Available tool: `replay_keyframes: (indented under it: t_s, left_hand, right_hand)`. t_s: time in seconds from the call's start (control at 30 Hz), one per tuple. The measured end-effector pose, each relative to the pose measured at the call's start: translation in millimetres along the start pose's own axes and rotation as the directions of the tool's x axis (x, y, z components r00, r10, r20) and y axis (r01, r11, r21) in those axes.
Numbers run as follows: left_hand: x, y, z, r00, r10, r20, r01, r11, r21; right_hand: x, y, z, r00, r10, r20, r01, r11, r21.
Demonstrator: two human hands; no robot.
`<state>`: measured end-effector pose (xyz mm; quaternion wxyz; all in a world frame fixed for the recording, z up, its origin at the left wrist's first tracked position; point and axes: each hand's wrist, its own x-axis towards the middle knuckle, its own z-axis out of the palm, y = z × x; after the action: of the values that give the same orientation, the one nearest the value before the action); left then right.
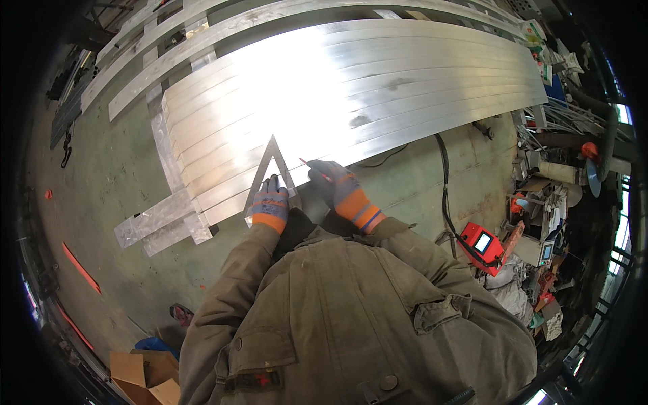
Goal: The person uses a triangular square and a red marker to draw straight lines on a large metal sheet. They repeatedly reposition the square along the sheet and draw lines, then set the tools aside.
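Both my hands wear grey gloves with orange cuffs. My left hand (270,204) grips a dark metal triangle square (262,169) near its base and keeps it against the near edge of a row of flat silver metal bars (432,77). The square's tip points away from me across the bars. Just right of it, my right hand (337,187) is closed around a thin red marking pen or pencil (303,160), its end close to the near bar's edge. Glare whitens the middle of the bars, hiding any marks there.
Crossing bars (162,219) support the row at its left end. Long metal rails (304,10) lie beyond it. A black cable (445,175) runs to a red machine with a screen (480,244) at right, beside piled clutter. A cardboard box (138,371) stands at lower left.
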<state>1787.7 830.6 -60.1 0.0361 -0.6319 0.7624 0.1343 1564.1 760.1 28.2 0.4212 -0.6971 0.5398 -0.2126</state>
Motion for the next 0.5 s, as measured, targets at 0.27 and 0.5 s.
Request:
replay_keyframes:
  t_s: [0.27,0.5]
  left_hand:
    - [2.4,-1.3,4.2,0.999,-0.011,0.041,0.012,1.000,-0.019]
    - [3.0,-0.7,5.6,0.999,-0.025,0.031,0.025,1.000,-0.015]
  right_hand:
    - [24.6,1.2,24.2,0.963,-0.261,-0.062,0.254,0.962,-0.095]
    - [48.9,20.6,32.5,0.954,-0.294,0.053,0.298,0.942,-0.153]
